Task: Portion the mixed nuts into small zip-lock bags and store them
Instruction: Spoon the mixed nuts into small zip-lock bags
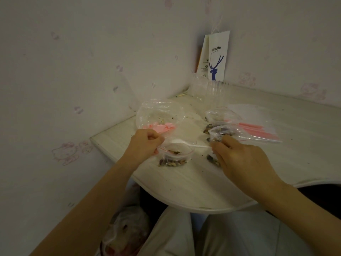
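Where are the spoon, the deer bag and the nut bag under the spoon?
spoon (178, 141): head view, on its white bowl.
deer bag (213, 72): head view, on the blue deer print.
nut bag (173, 162): head view, on the clear plastic over the nuts at its bottom.

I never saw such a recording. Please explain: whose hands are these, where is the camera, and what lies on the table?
There is no machine here: a person works with bare hands, and one camera worn on the head looks down at them. The left hand pinches the mouth of a small zip-lock bag that holds some nuts. The right hand holds a white plastic spoon whose bowl is over that bag. On the white table lie more filled bags, a pile of empty bags and a large clear bag. A paper coffee bag stands in the corner.
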